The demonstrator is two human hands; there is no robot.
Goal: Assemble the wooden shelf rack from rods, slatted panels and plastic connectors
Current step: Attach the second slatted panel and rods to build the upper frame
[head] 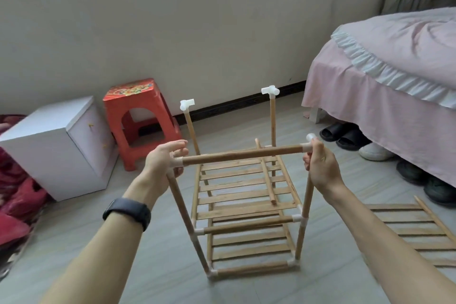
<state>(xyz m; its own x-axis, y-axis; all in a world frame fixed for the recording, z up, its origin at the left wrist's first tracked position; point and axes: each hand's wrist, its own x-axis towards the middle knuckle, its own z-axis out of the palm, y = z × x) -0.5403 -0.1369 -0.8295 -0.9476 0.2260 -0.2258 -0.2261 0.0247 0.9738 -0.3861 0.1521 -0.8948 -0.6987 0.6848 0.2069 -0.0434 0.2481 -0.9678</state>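
Observation:
The wooden shelf rack stands on the floor with two slatted panels fitted, one above the other. A horizontal top rod spans the two near uprights. My left hand grips the white connector at the rod's left end. My right hand holds the white connector at the right end, fingers curled round it. Two far uprights carry white connectors, one on the left and one on the right, with no rod between them. A loose rod lies across the upper panel.
A spare slatted panel lies on the floor at right. A red plastic stool and a white box stand at left by the wall. A pink-covered bed fills the right, with shoes beneath it.

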